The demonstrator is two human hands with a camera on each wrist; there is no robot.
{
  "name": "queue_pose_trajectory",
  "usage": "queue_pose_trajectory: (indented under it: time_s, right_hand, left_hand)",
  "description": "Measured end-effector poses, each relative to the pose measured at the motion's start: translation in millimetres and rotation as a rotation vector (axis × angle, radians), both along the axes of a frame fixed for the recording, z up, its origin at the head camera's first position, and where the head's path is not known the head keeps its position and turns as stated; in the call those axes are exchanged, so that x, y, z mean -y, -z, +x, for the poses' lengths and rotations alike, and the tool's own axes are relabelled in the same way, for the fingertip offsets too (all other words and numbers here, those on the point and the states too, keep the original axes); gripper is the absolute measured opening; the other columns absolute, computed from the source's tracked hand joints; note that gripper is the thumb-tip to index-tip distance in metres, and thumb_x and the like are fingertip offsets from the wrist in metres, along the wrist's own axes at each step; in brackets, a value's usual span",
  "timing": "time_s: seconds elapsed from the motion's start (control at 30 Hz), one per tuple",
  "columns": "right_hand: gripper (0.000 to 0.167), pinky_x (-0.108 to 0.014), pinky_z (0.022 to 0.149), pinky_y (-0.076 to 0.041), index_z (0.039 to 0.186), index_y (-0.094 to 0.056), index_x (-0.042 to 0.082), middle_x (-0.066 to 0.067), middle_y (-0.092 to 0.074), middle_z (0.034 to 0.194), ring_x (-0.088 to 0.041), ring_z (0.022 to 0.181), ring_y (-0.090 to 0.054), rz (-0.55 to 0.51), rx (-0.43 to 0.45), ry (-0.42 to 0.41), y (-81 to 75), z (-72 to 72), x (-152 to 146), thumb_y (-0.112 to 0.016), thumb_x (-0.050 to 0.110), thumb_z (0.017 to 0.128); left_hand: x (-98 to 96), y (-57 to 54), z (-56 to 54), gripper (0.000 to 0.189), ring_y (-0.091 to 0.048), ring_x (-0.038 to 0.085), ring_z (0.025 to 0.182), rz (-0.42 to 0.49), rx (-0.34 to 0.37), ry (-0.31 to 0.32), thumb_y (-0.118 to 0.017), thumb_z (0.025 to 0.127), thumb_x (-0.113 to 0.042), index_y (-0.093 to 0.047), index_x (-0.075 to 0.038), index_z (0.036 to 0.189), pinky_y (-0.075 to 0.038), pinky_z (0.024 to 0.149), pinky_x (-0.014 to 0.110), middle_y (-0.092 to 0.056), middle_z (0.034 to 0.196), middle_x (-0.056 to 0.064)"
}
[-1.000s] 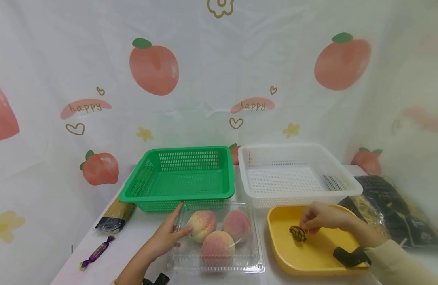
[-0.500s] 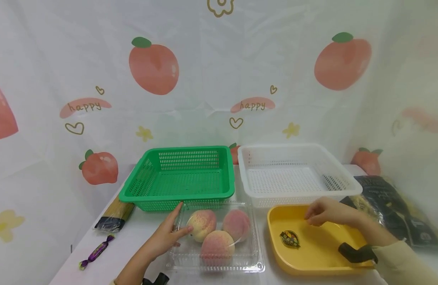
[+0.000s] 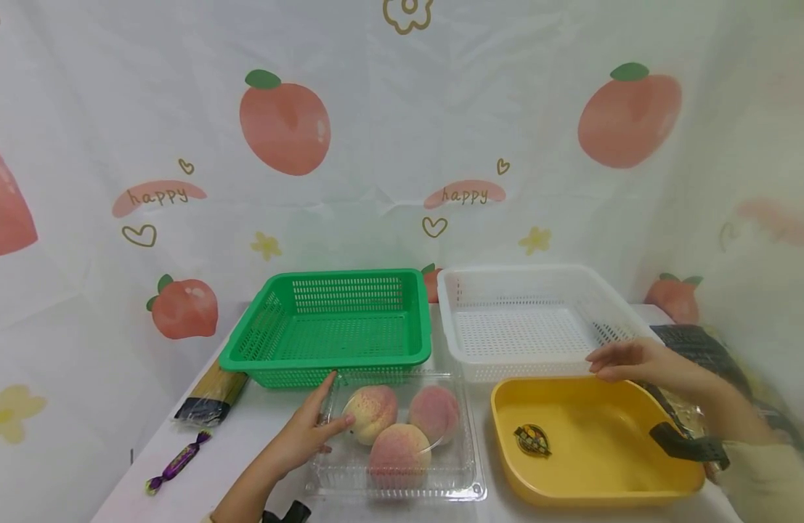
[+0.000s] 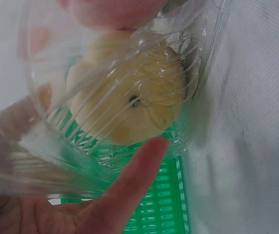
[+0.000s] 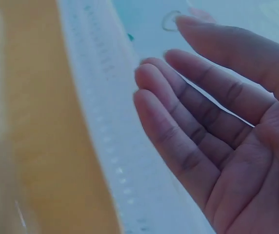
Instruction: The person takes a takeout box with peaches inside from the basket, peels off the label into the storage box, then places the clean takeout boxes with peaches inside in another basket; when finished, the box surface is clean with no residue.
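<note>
My left hand (image 3: 302,439) rests spread against the left side of a clear plastic clamshell box (image 3: 463,454). Its thumb lies on top, and another finger reaches the far corner. Inside the box sit three peaches (image 3: 402,456); one peach (image 4: 129,107) shows through the ridged plastic in the left wrist view. A small round, dark-edged sticker with colourful print (image 3: 532,440) lies on the floor of a yellow tray (image 3: 604,465). Over that tray's far right rim hovers my right hand (image 3: 650,363), its bent fingers holding nothing in the right wrist view (image 5: 212,112).
Behind stand a green basket (image 3: 349,356) and a white basket (image 3: 539,356), side by side. On the left lie a bundle of thin sticks in a wrapper (image 3: 213,392) and a purple twist-wrapped candy (image 3: 179,461). A black and gold bag (image 3: 696,356) lies at right, partly behind my right arm.
My right hand let go of the sticker, which now lies on the tray floor, then rose back and to the right. My left hand and the clamshell box stay put.
</note>
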State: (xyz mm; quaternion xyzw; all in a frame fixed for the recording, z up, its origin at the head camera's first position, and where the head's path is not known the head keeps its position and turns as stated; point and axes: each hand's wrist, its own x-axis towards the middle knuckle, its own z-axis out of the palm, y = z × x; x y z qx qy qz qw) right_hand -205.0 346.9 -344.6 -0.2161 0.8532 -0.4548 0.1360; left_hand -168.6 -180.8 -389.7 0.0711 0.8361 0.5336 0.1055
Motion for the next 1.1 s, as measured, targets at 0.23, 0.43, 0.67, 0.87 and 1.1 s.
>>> queue_pose_trajectory:
  time_s: [0.23, 0.43, 0.67, 0.87, 1.1]
  right_hand:
    - [0.031, -0.016, 0.075, -0.053, 0.117, -0.059, -0.005, 0.017, -0.068, 0.101, 0.004, 0.089, -0.059, 0.048, -0.117, 0.237, -0.6, -4.8, -19, -0.059, 0.013, 0.091]
    - [0.032, -0.008, 0.073, -0.049, 0.117, -0.061, 0.001, 0.028, -0.062, 0.096, 0.012, 0.088, -0.054, -0.005, -0.143, 0.416, 4.8, -13.4, -34, -0.058, 0.021, 0.093]
    - [0.041, -0.006, 0.067, -0.044, 0.124, -0.059, 0.011, 0.039, -0.05, 0.091, 0.012, 0.084, -0.046, 0.012, -0.152, 0.579, 9.4, -26.7, -47, -0.056, 0.037, 0.092]
    - [0.053, -0.017, 0.065, -0.054, 0.131, -0.054, 0.01, 0.036, -0.05, 0.083, 0.005, 0.076, -0.056, -0.017, -0.115, 0.68, 9.8, -38.7, -50, -0.058, 0.044, 0.089]
    - [0.039, -0.022, 0.063, -0.056, 0.126, -0.056, 0.03, 0.035, -0.053, 0.076, 0.001, 0.07, -0.061, -0.11, -0.039, 0.717, 11.0, -46.5, -53, -0.061, 0.04, 0.089]
  left_hand:
    - [-1.5, 0.1, -0.4, 0.088, -0.03, 0.065, 0.12, 0.011, 0.006, -0.001, -0.067, 0.086, -0.024, -0.008, -0.011, 0.151, -0.056, 0.053, 0.034, -0.002, 0.152, 0.029]
    - [-1.9, 1.0, -0.1, 0.088, -0.027, 0.066, 0.12, 0.023, 0.017, -0.002, -0.067, 0.087, -0.024, -0.008, -0.012, 0.151, -0.056, 0.054, 0.036, -0.001, 0.153, 0.029]
    - [-3.3, 1.3, 0.4, 0.088, -0.027, 0.067, 0.119, 0.034, 0.019, -0.001, -0.066, 0.087, -0.024, -0.008, -0.012, 0.151, -0.057, 0.055, 0.037, -0.001, 0.153, 0.029]
    - [-4.3, 0.5, 0.8, 0.088, -0.03, 0.066, 0.119, 0.027, 0.018, -0.004, -0.067, 0.086, -0.024, -0.009, -0.012, 0.151, -0.057, 0.055, 0.037, -0.001, 0.153, 0.028]
    - [-4.7, 0.4, 0.9, 0.087, -0.031, 0.065, 0.119, 0.024, 0.013, 0.0, -0.066, 0.087, -0.024, -0.009, -0.012, 0.151, -0.057, 0.054, 0.036, -0.001, 0.153, 0.027]
